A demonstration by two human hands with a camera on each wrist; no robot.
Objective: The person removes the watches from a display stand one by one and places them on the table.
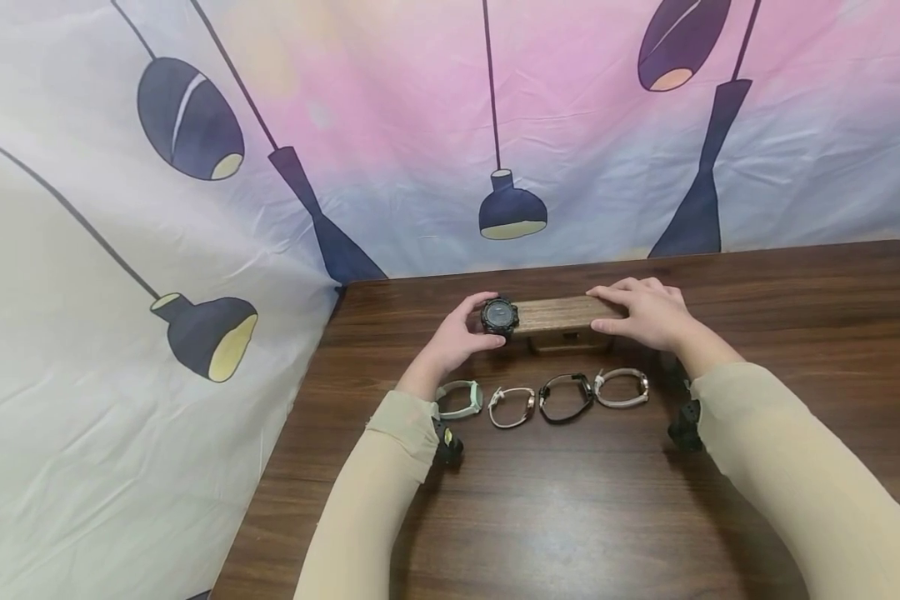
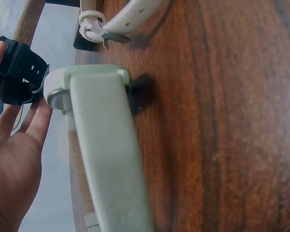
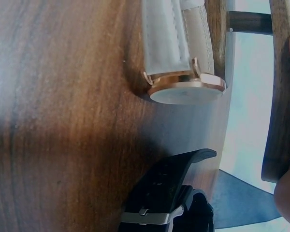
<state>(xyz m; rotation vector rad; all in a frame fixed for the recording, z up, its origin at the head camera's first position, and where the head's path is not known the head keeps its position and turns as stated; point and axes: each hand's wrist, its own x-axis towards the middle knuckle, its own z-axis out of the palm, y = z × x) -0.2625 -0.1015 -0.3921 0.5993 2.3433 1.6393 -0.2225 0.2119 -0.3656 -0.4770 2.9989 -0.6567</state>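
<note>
My left hand [image 1: 452,340] holds a chunky black watch [image 1: 500,315] at the left end of a wooden watch stand [image 1: 558,315], thumb in front and fingers behind. In the left wrist view the watch's black strap [image 2: 29,60] is closed into a loop. At the stand's other end, my right hand [image 1: 648,315] grips the bar between thumb and fingers. Nearer me, a row of watches stands on their sides: a mint one [image 1: 477,396], a white-strapped one [image 1: 530,404], a black one [image 1: 587,388] and another pale-strapped one [image 1: 643,385].
The dark wood table [image 1: 525,517] ends just behind the stand. Beyond it hangs a cloth backdrop [image 1: 420,125] printed with lamps. A black strap with a metal buckle [image 3: 152,217] lies low in the right wrist view, beside the rose-gold watch [image 3: 186,92].
</note>
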